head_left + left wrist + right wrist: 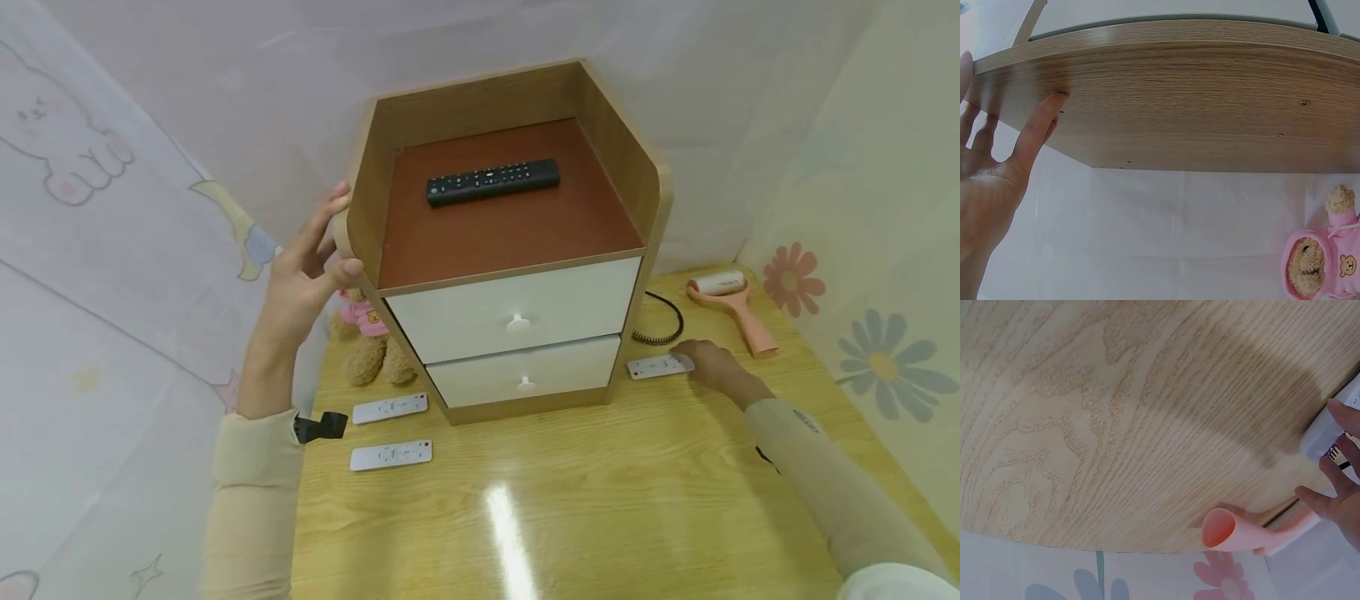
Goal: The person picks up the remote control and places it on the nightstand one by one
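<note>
A wooden cabinet (522,411) with two white drawers stands on the table. My left hand (298,287) rests against its left side panel (363,200), fingers spread and near the upper front edge. In the left wrist view, the thumb (1044,122) touches the panel's outer face. At the cabinet's right foot, my right hand (712,369) holds the end of a white remote control (651,367) lying low over the table. The right wrist view shows thumb and fingers on either side of that remote (1317,440). A black remote (492,181) lies on the cabinet's brown top.
Two white remotes, an upper one (390,407) and a lower one (392,455), lie left of the cabinet. Behind them sits a teddy bear (365,358) in pink. On the right are a pink-handled lint roller (742,317) and a coiled black cord (660,339). Patterned walls close in the sides.
</note>
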The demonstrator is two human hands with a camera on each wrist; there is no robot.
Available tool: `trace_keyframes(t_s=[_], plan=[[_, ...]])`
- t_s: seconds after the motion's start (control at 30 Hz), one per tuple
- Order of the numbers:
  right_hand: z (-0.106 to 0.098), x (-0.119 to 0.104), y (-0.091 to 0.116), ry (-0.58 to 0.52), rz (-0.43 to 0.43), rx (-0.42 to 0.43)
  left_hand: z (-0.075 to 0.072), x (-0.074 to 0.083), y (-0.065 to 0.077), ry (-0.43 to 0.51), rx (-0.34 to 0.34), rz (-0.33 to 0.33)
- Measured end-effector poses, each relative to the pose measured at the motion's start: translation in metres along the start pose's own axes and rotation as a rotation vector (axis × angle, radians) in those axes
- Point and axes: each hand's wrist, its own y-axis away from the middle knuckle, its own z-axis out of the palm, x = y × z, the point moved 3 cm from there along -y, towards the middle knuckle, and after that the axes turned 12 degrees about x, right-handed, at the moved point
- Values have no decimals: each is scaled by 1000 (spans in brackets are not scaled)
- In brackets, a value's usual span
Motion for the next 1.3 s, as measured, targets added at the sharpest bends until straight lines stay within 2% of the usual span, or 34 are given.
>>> trace_keyframes(t_s=[0.23,0.5,0.93,1.23,1.3], plan=[[4,2,-2,-85,12,-8,1,1,-1,8,-9,13],[3,0,0,-62,4,39,1,-1,-1,11,-8,18],[2,-4,4,-11,-38,28,2,0,-1,8,-3,3],[-4,-6,15,-59,-91,88,1,-1,-1,19,-2,5],[-5,-5,18,-81,-79,94,0,-1,-1,18,-4,3]])
